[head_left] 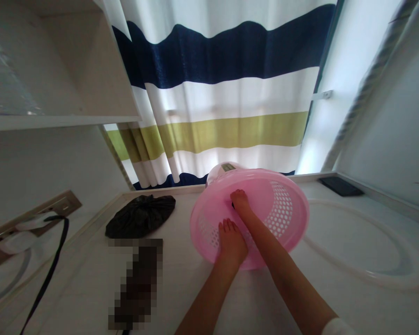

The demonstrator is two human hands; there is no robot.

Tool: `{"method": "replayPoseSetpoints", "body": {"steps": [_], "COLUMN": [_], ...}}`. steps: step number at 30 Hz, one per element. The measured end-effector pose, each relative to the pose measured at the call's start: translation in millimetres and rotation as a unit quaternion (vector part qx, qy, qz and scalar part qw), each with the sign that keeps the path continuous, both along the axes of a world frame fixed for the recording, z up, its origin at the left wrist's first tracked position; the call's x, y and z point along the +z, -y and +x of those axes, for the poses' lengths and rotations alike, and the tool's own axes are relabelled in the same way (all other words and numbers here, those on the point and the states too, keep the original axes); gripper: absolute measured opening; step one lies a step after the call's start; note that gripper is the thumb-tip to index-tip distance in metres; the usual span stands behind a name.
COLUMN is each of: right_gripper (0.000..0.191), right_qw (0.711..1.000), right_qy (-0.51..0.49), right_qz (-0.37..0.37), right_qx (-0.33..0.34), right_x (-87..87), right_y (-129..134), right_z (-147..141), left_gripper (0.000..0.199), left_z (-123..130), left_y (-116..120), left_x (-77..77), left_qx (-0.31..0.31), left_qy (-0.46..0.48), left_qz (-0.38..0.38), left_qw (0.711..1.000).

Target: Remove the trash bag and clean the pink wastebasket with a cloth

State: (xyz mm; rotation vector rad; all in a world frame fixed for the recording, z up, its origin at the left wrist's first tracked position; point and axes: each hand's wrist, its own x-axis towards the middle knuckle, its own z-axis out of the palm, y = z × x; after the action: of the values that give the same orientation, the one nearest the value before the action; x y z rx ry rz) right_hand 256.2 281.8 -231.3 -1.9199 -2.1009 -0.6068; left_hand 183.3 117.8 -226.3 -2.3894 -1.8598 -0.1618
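Observation:
A pink plastic basket (286,246) with rows of holes in its sides stands on the white surface, tilted so that its inside faces me. My left hand (233,245) reaches over the near rim, its fingers stretched out against the basket's inner side. Further in, my right hand (240,200) is closed, with a bit of something small and black showing beneath its fingers; most of that is hidden.
Left of the basket lies a black bundled bag (141,216) near a blurred-out dark area. Sockets with plugs and a black cable (52,270) are on the left wall. A pale hoop-like tube (380,277) and a dark phone-like slab (341,185) lie right. Striped curtains (230,130) hang behind.

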Motion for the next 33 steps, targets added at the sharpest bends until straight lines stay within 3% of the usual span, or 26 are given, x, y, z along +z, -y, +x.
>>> {"method": "replayPoseSetpoints", "body": {"steps": [10, 18, 26, 30, 33], "right_gripper": [0.024, 0.025, 0.029, 0.028, 0.027], "right_qw": [0.996, 0.996, 0.997, 0.997, 0.997], "right_qy": [-0.05, -0.067, -0.069, -0.064, -0.06], "right_qz": [-0.064, -0.058, -0.033, -0.007, 0.008], "right_qx": [0.044, 0.032, 0.02, 0.033, 0.054], "right_x": [0.9, 3.1, -3.3, 0.4, 15.9], "right_y": [11, 29, 25, 22, 14], "right_z": [-10, -25, -18, -8, -2], "left_gripper": [0.061, 0.051, 0.03, 0.026, 0.024], "left_z": [1, 2, 8, 9, 10], "left_y": [-3, -4, 11, 13, 13], "left_x": [-1.6, -7.4, 10.1, 14.7, 16.5], "left_qx": [-0.005, 0.003, -0.004, -0.071, -0.142], "left_qy": [0.018, 0.034, 0.025, -0.012, -0.035], "left_qz": [-0.009, -0.001, 0.058, 0.003, -0.034], "left_qw": [1.0, 0.999, 0.998, 0.997, 0.989]}}
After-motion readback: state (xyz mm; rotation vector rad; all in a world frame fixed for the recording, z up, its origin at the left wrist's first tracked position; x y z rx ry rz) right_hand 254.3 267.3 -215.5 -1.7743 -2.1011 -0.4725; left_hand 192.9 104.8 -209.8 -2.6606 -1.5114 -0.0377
